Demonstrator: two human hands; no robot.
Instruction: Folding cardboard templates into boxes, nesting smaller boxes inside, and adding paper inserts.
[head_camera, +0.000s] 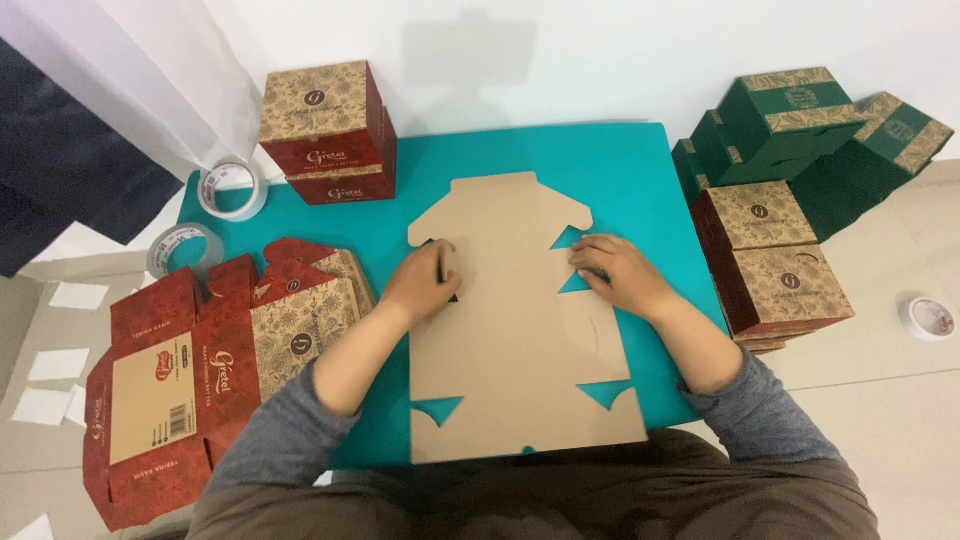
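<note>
A flat, unfolded brown cardboard box blank (515, 340) lies plain side up on a teal mat (640, 175) in front of me. My left hand (425, 280) presses on its left edge near a notch, fingers curled over the edge. My right hand (615, 272) rests flat on the right edge of the blank beside a cut-out notch. Neither hand lifts the blank off the mat.
A pile of flat red box blanks (190, 375) lies at the left. Assembled red boxes (330, 130) stand at the back left and assembled red boxes (770, 270) at the right, with green boxes (800, 125) behind. Tape rolls (232, 188) sit at the left, another tape roll (928, 318) at the far right.
</note>
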